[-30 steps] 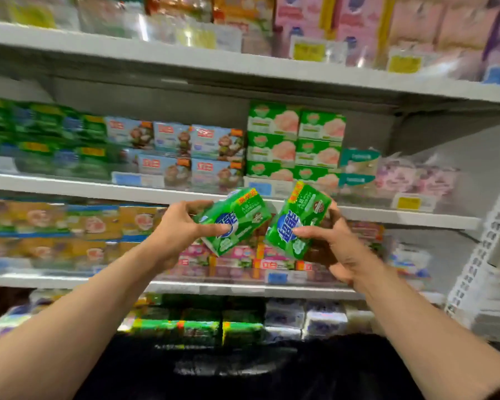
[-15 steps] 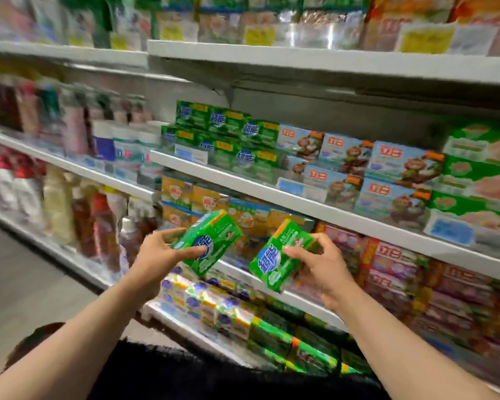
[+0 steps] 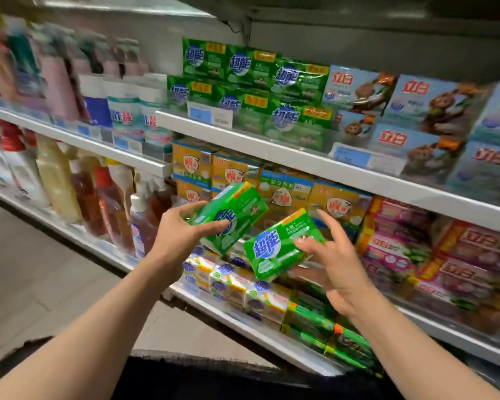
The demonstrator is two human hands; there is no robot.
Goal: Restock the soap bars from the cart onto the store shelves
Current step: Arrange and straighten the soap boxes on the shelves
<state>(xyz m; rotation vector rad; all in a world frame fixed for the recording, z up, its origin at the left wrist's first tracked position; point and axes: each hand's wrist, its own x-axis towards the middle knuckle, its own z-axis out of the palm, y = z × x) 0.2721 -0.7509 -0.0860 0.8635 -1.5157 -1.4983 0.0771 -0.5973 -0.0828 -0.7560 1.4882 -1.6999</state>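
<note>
Store shelves [image 3: 315, 166] fill the view, 3 tiers visible, running down-left to up-right. Upper tier: stacked green soap packs [image 3: 251, 82] w/ blue-white round logos, 2 rows high, then blue boxes w/ a monkey picture [image 3: 422, 111] to the right. Middle tier: yellow-orange boxes [image 3: 234, 171], pink-red packs [image 3: 445, 249] further right. Bottom tier: small white-blue packs [image 3: 228, 284] & more green ones [image 3: 324, 321]. Left bay holds bottles [image 3: 84, 194], blurred, labels unreadable. 2 bare forearms reach in from the bottom edge. Left hand [image 3: 179, 235] grips 1 green soap bar [image 3: 231, 215], thumb across its front face, fingers curled round the back; bar sits tilted, long side rising to the right, in front of the yellow boxes. Right hand [image 3: 335, 261] holds a 2nd green soap bar [image 3: 277, 246], just below & right of the 1st, the 2 apart or barely touching, can't tell. This bar lies to the left of the right palm, thumb pressing its front near the right end, index finger lifted straight, other fingers behind it. Both bars are well below the matching green stack on the upper tier.
</note>
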